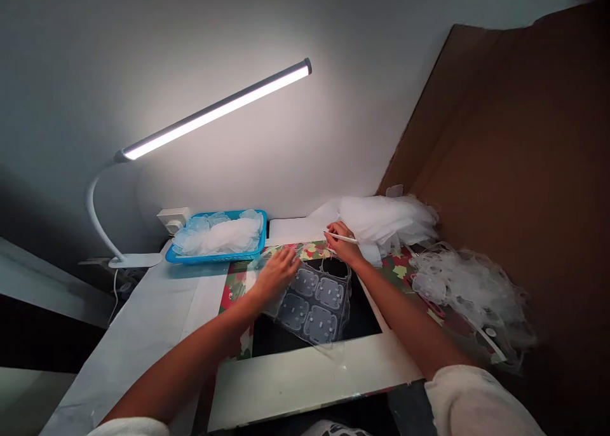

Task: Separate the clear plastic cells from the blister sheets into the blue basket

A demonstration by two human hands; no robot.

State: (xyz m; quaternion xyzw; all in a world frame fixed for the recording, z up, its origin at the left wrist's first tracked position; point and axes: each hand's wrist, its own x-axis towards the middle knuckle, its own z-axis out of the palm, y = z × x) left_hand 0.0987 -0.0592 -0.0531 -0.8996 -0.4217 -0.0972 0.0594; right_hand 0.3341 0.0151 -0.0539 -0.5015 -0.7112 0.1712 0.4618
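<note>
A translucent sheet [318, 302] with several rounded, plate-like shapes lies on a black panel at the middle of the table. My left hand [279, 271] is over the sheet's upper left part, its fingers bent together at the edge; whatever they pinch is too small to make out. Beyond the sheet's upper right edge, my right hand [344, 244] is closed on a thin white pen-like tool [344, 238], which points to the left. Near the top of the sheet, between the hands, there is a rounded opening with black showing through.
A blue basket [216, 257] of translucent pieces stands at the back left, beside a lit lamp [216, 113]. White sheets [381, 220] are piled at the back right. Clear scraps [476, 296] lie at the right, near a cardboard wall [515, 150].
</note>
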